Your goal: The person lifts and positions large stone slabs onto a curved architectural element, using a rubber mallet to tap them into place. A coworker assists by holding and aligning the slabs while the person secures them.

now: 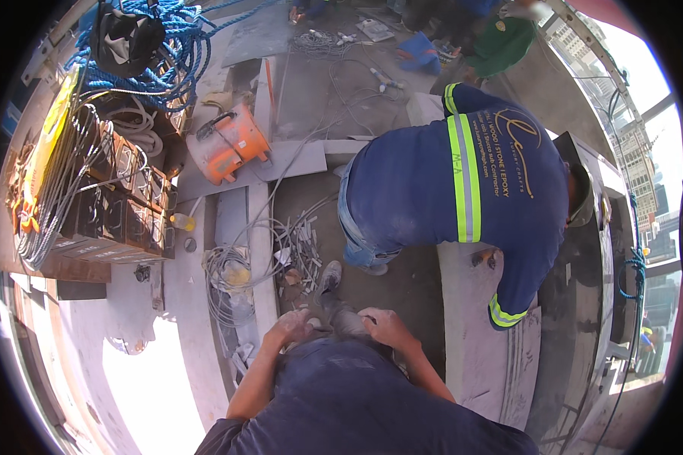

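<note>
My left hand [294, 327] is in front of my dark shirt, near my left thigh, with its fingers curled in. A small pale spot shows at its fingertips, too small to name. On the other side, my right hand [385, 327] is also closed, near my right thigh, and a bit of something dark shows at its fingers. What either hand grips is not clear. Between them are my grey trousers [345, 318], and my dusty shoe [329, 277] stands on the floor beside broken offcuts [305, 250].
To the right, a co-worker in a navy, reflective-striped shirt [425, 182] bends over a pale ledge [470, 303]. Grey cable coils [224, 277] lie at left. An orange blower [231, 144] stands beyond, near stacked boxes [121, 205] and blue rope [193, 61]. More people are at the back.
</note>
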Demonstrator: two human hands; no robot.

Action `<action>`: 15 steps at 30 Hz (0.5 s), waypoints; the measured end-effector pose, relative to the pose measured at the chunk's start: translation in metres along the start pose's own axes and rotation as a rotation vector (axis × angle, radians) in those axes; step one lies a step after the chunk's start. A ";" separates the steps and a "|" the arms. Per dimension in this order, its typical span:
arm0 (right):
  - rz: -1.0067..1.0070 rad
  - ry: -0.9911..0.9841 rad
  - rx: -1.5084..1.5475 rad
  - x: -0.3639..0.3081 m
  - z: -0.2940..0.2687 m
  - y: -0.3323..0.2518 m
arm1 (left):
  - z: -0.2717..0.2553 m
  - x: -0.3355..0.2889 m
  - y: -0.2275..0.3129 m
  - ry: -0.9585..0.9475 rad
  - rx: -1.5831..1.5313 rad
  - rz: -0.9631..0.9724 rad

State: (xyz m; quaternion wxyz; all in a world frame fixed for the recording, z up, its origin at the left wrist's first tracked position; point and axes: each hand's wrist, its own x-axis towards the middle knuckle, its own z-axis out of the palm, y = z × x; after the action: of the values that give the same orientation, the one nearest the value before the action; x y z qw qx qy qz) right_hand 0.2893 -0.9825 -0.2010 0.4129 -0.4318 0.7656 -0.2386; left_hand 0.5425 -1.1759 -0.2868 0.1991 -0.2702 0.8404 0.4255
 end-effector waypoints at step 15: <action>0.426 0.090 0.633 0.080 -0.037 0.193 | -0.214 0.149 0.075 0.376 -0.314 0.044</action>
State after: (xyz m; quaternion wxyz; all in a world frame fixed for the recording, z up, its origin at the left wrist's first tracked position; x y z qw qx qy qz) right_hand 0.1457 -0.9515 -0.3542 0.5322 -0.1032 0.7440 -0.3906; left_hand 0.3576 -1.3576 -0.2056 -0.0144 -0.3538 0.7919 0.4975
